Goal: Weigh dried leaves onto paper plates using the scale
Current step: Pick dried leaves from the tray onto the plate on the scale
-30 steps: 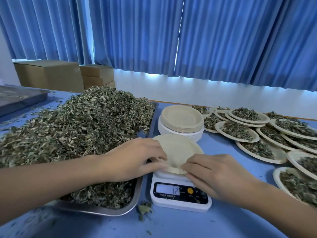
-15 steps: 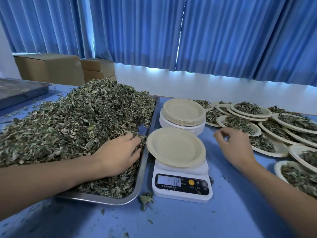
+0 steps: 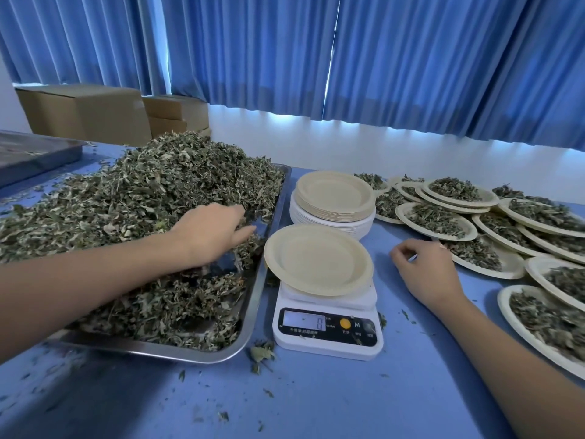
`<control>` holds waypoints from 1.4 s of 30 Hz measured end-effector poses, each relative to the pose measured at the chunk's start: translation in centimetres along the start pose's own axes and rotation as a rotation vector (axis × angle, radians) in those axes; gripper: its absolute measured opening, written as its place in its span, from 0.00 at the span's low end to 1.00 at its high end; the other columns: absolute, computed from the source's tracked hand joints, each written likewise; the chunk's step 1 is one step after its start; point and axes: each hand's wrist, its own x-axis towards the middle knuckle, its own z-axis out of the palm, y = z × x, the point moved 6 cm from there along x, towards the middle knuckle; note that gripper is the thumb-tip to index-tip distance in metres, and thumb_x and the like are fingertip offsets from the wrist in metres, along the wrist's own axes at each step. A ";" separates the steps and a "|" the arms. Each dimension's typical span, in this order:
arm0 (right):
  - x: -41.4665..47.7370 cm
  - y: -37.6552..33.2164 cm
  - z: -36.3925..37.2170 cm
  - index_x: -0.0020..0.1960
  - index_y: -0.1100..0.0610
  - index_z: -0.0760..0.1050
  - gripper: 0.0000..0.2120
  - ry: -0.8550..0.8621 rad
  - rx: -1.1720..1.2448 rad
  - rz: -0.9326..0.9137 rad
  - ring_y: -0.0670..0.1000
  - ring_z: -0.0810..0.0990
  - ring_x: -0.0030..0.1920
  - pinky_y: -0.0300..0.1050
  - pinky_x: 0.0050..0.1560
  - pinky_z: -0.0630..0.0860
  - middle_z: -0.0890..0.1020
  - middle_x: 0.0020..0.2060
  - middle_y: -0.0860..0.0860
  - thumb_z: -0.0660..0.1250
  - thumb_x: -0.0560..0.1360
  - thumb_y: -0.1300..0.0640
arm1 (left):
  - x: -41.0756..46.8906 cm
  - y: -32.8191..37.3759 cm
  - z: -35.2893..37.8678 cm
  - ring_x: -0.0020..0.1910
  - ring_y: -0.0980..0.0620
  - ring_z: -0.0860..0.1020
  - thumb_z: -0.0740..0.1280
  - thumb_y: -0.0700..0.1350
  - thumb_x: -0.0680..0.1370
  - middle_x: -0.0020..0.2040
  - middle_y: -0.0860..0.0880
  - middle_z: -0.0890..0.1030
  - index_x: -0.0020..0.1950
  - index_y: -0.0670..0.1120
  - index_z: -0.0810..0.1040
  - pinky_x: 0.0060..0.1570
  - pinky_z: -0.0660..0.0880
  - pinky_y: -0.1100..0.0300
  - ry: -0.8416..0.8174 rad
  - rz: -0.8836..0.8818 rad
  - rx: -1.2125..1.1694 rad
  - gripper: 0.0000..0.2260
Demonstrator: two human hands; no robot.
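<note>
left grip (image 3: 212,233) spread flat on dried leaves (image 3: 142,198), right grip (image 3: 424,270) loosely curled — empty

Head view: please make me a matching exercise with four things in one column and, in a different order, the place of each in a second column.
Things
1. left hand
2. right hand
3. empty plate
4. plate stack

Places
a. on the scale
b. in the leaves on the tray
c. behind the scale
d. right of the scale, near the filled plates

Pairs: 1-b, 2-d, 3-a, 4-c
</note>
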 end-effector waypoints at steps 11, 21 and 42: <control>-0.3 -0.5 -0.1 0.44 0.52 0.82 0.09 -0.043 -0.020 -0.016 0.51 0.81 0.38 0.56 0.44 0.81 0.84 0.36 0.48 0.66 0.81 0.54 | 3.0 -1.0 -2.4 0.29 0.49 0.76 0.61 0.54 0.83 0.31 0.48 0.77 0.41 0.46 0.72 0.28 0.68 0.56 0.059 0.002 -0.149 0.15; -0.3 -0.4 -0.2 0.43 0.52 0.82 0.10 -0.058 0.010 0.003 0.51 0.81 0.40 0.54 0.45 0.81 0.84 0.38 0.48 0.65 0.80 0.54 | 4.5 7.1 -5.8 0.29 0.57 0.71 0.65 0.56 0.81 0.30 0.54 0.75 0.36 0.51 0.70 0.30 0.63 0.61 0.227 0.208 -0.416 0.16; 0.4 -0.2 0.1 0.41 0.53 0.81 0.09 -0.087 0.022 0.044 0.55 0.82 0.42 0.56 0.47 0.81 0.85 0.37 0.51 0.67 0.79 0.54 | 3.6 0.0 4.5 0.68 0.42 0.73 0.60 0.54 0.84 0.74 0.42 0.71 0.77 0.43 0.64 0.66 0.70 0.55 -0.568 -0.067 0.034 0.24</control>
